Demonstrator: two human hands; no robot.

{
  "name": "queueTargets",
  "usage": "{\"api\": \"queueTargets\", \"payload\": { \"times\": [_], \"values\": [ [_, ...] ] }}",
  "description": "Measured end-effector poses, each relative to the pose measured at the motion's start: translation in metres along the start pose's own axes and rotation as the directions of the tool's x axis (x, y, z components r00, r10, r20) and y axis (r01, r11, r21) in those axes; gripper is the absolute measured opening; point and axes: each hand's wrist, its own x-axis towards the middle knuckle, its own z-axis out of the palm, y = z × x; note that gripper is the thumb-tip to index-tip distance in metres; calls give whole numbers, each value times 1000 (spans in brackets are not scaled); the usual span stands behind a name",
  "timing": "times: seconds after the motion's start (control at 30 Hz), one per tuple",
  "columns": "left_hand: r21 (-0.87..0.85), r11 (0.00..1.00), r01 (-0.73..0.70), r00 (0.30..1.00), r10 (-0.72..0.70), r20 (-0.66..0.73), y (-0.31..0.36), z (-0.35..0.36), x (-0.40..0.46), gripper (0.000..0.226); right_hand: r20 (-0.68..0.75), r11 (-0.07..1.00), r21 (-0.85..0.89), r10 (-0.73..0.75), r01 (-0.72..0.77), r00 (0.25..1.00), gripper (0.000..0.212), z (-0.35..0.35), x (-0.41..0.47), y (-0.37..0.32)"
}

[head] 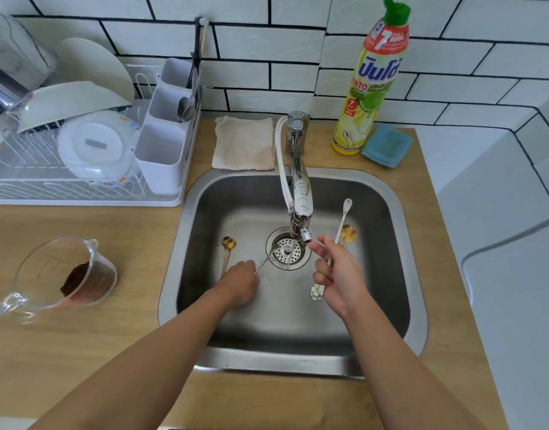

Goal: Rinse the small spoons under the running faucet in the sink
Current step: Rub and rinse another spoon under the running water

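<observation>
Spoons being rinsed at the sink (391,197)

The left hand (239,282) is pinching a silver spoon (267,257) under the faucet (299,193) stream; the right hand (339,274) is gripping several spoons (344,225). The yellow bottle (370,85) is showing "7" on the bench (80,352).

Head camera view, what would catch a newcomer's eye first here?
Probably the two hands over the steel sink: the left hand holds a silver spoon under the faucet stream, while the right hand grips a bunch of small spoons. Next, the tall yellow dish soap bottle at the back right stands out.
</observation>
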Motion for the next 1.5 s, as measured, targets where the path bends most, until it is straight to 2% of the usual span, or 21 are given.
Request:
{"api": "queueTargets", "payload": {
  "times": [0.07, 0.13, 0.27, 0.33, 0.6, 0.67, 0.73, 0.8, 0.83, 0.93, 1.0, 1.17, 1.23, 1.3, 1.37, 1.43, 1.5],
  "values": [
    [-54, 995, -83, 995, 86, 43, 12, -7, -8, 20, -31, 993, -112, -34, 30, 999, 8, -2, 2, 1],
    [-210, 970, -120, 987, 139, 79, 26, -14, -19, 23, -85, 953, -299, -85, 56, 993, 17, -4, 3, 4],
    [-574, 819, -12, 983, 116, 144, 50, -22, -44, 24, -43, 875, -478, -113, 79, 993, 52, 1, 0, 14],
    [-647, 762, 10, 983, 112, 147, 57, -23, -55, 24, 9, 827, -549, -138, 120, 990, 56, 5, -1, 22],
    [-657, 753, -37, 988, 126, 90, 54, -29, -79, 27, 12, 729, -651, -266, 209, 964, 16, 15, 11, 20],
    [-649, 760, -33, 989, 117, 87, 53, -32, -81, 27, 24, 687, -688, -298, 232, 954, 15, 16, 12, 21],
    [-640, 768, -31, 991, 108, 81, 53, -36, -81, 27, 94, 705, -669, -235, 236, 967, 7, 17, 9, 24],
    [-654, 756, -17, 991, 100, 90, 54, -41, -81, 26, 199, 730, -641, -138, 235, 970, 26, 19, 5, 29],
    [-666, 746, -13, 990, 105, 98, 54, -42, -81, 26, 202, 736, -635, -137, 236, 970, 27, 21, 4, 30],
    [-658, 753, -17, 985, 124, 117, 54, -44, -84, 27, 83, 770, -599, -215, 221, 973, 8, 23, 11, 22],
    [-662, 750, -12, 986, 119, 117, 54, -46, -85, 27, 82, 744, -627, -231, 230, 970, 12, 22, 14, 20],
    [-731, 681, 45, 983, 102, 155, 57, -51, -86, 25, 225, 787, -579, -99, 215, 969, 16, 21, 3, 33],
    [-742, 668, 62, 975, 119, 188, 59, -50, -88, 24, 139, 795, -570, -157, 209, 978, 9, 23, 7, 29],
    [-737, 672, 70, 971, 123, 204, 60, -49, -89, 24, 73, 797, -579, -159, 171, 985, 20, 24, 11, 24],
    [-728, 682, 66, 974, 113, 194, 58, -50, -88, 25, 123, 773, -610, -126, 175, 984, 22, 24, 9, 24],
    [-707, 705, 58, 977, 104, 184, 56, -50, -86, 26, 220, 756, -622, -82, 204, 972, 10, 22, 5, 27],
    [-665, 747, 23, 977, 125, 174, 53, -49, -85, 28, 224, 732, -648, -81, 211, 971, 10, 22, 5, 27]
  ]
}}
